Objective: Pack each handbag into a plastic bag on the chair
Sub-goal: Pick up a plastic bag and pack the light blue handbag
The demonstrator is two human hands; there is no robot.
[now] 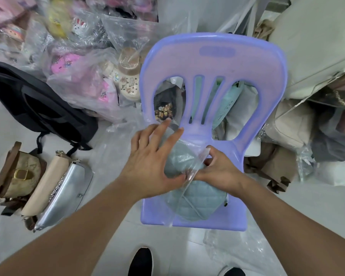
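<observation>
The quilted pale-blue handbag [195,202] lies on the seat of the purple chair [213,62], its far half under the clear plastic bag [197,166]. The left hand [149,156] rests flat on the film, fingers spread. The right hand [219,172] pinches the mouth edge. The handbag looks soft and light and the film slippery, so the mouth edge is likely the best hold.

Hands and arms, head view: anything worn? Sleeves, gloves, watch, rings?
Nothing worn. The left hand and right hand are bare, with no gloves, and no rings show on the fingers. The left forearm and right forearm are bare to the frame edge, with no sleeve, watch or wristband in view. No markings are visible. A black shoe shows below.
</observation>
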